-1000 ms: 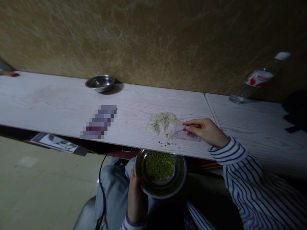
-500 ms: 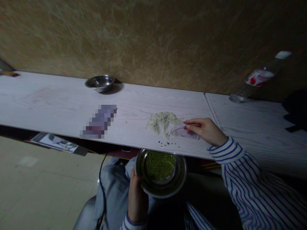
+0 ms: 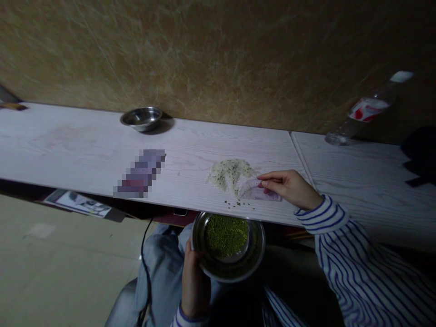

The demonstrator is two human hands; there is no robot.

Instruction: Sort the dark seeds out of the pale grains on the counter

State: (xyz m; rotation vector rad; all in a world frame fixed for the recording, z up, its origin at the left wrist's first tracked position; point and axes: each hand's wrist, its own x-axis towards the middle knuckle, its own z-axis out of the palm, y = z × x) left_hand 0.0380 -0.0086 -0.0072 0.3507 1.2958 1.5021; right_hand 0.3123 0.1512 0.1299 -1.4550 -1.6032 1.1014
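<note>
My left hand (image 3: pixel 196 282) grips the left rim of a steel bowl (image 3: pixel 256 254), thumb on top. Green beans (image 3: pixel 226 236), seemingly mung beans, cover much of its bottom. The bowl is below the table's front edge, over the lap. My right hand (image 3: pixel 284 185) pinches a flat, see-through pale purple plastic piece (image 3: pixel 269 195) between thumb and fingers. Its left end touches the right side of a heap of white grains (image 3: pixel 223 175) like rice, mixed with dark green bits. Several loose beans (image 3: pixel 238 204) lie between the heap and the table edge.
A second steel bowl (image 3: pixel 141 120) stands near the wall at the back left. A blurred-out flat object (image 3: pixel 141 172) lies left of the heap. On the right are a plastic bottle (image 3: pixel 368 109) with a white cap and a dark object (image 3: pixel 422 156). A cable (image 3: pixel 145 268) hangs at the front.
My right hand has shifted slightly left with the plastic piece, nearer to the heap's lower right side. The left hand and its bowl are practically still.
</note>
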